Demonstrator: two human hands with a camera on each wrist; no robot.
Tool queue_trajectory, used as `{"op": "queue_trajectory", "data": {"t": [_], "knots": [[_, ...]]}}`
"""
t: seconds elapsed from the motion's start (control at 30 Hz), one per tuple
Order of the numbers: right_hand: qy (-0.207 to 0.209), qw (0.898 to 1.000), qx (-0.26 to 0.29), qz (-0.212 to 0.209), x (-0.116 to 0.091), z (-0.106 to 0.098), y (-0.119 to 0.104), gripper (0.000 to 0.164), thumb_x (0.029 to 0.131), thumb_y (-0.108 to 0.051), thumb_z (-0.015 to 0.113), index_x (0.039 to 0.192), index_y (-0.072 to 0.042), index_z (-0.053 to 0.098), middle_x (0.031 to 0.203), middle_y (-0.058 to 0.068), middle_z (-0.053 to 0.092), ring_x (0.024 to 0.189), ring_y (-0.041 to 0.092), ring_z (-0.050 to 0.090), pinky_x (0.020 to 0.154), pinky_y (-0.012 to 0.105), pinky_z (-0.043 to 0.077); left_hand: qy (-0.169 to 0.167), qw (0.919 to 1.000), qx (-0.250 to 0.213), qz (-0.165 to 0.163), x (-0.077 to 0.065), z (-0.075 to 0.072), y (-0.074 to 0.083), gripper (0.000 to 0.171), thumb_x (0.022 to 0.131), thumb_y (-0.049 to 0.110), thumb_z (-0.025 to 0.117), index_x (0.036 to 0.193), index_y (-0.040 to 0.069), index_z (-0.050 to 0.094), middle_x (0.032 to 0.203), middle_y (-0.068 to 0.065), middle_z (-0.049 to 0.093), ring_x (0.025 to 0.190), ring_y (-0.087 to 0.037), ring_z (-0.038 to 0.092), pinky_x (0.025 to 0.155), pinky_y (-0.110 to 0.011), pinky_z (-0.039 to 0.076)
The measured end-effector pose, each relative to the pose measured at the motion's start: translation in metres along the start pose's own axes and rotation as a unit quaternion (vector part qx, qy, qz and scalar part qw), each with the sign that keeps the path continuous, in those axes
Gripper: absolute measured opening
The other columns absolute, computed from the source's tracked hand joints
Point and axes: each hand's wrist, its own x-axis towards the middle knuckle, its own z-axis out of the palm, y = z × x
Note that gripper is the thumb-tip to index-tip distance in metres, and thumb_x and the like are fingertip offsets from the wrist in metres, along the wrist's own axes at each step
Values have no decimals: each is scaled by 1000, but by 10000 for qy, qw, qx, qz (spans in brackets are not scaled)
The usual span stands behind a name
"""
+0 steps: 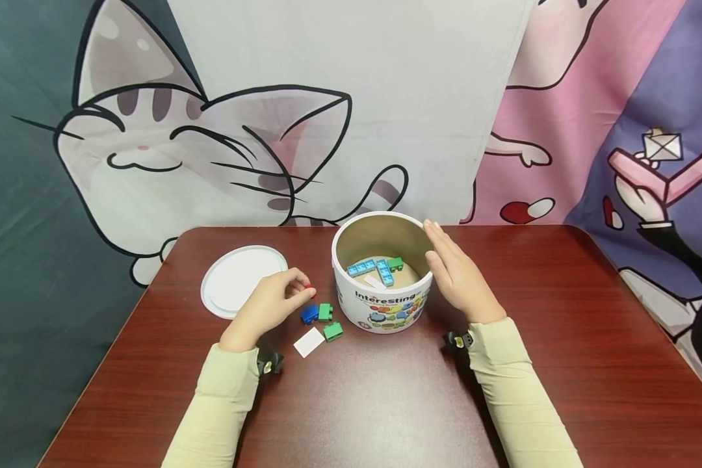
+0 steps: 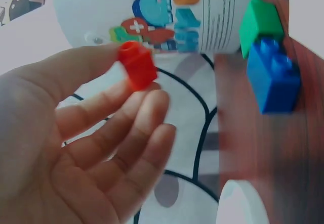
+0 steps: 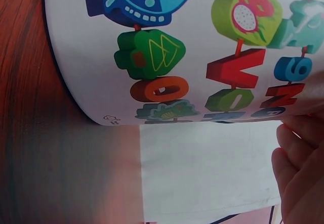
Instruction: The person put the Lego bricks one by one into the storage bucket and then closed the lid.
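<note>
Between thumb and fingertips, my left hand [image 1: 267, 304] pinches a small red toy brick [image 2: 137, 66], raised over the table left of the round white bucket [image 1: 348, 300]. The right hand [image 1: 461, 281] rests against the bucket's right side, fingers straight and reaching up to the rim. Inside the bucket lie light blue bricks [image 1: 385, 273], a green brick [image 1: 394, 264] and a white piece, partly hidden by the front wall. On the table below the left hand are a blue brick [image 1: 310, 314], a green brick [image 1: 325, 312] beside it and another green brick [image 1: 333, 331] nearer me.
A white card [image 1: 308, 342] lies flat in front of the loose bricks. Behind the left hand is the round white lid [image 1: 240, 276], partly covered by it. The reddish-brown table [image 1: 386, 403] ends at the back against a cloth with a cartoon cat [image 1: 152, 149].
</note>
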Motion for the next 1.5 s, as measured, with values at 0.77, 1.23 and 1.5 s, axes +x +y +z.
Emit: {"op": "queue_trajectory", "data": {"t": [0.77,1.23,1.5], "knots": [[74,10000,37,8,-6,1,3,54,108,-28,45,158,-8,35,162,11,35,150,33,30,124,41,21,874,9448,-3156,54,4,16,35,19,98,11,68,111,-3,66,99,-15,70,92,-20,73,87,-28,59],[48,10000,65,-12,-2,3,-1,55,108,-29,45,158,-8,36,162,11,35,150,33,30,124,42,21,992,9386,-3221,734,29,7,77,18,98,14,68,113,4,67,106,-9,71,98,-19,69,92,-27,55],[31,10000,66,21,-1,1,0,55,107,-26,47,158,-9,35,162,10,35,149,36,31,124,42,21,885,9665,-2288,757,55,15,84,18,96,16,71,111,6,69,104,-7,72,97,-18,70,86,-26,58]]}}
